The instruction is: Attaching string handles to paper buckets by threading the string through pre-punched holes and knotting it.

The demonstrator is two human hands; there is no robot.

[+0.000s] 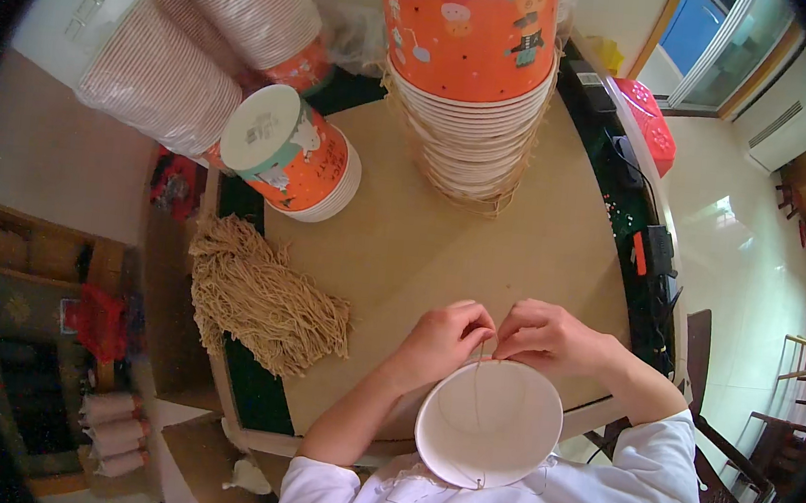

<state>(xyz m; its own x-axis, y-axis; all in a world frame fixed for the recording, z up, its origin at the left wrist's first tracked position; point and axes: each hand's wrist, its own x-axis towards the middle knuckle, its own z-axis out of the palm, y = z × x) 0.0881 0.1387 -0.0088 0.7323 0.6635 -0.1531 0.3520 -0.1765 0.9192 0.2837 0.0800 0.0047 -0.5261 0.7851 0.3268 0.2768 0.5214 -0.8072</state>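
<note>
A white-lined paper bucket [503,418] rests against my body with its round mouth facing up. Across that mouth runs a thin tan string [476,392], fixed at the rim nearest me and reaching the far rim. My left hand [453,337] pinches the string just above the far rim. Right beside it, my right hand [549,336] is closed with thumb and finger together at the same rim, apparently on the string's end; the fingers hide the exact spot. To the left on the table lies a thick bundle of tan strings [265,297].
Beyond my hands stands a tall stack of orange printed paper buckets [473,56], with strings hanging around it. A shorter upside-down stack [301,161] sits left of it. Plastic-wrapped bucket stacks [164,77] fill the back left. Along the right edge are black power adapters [654,251] and a red basket [646,124].
</note>
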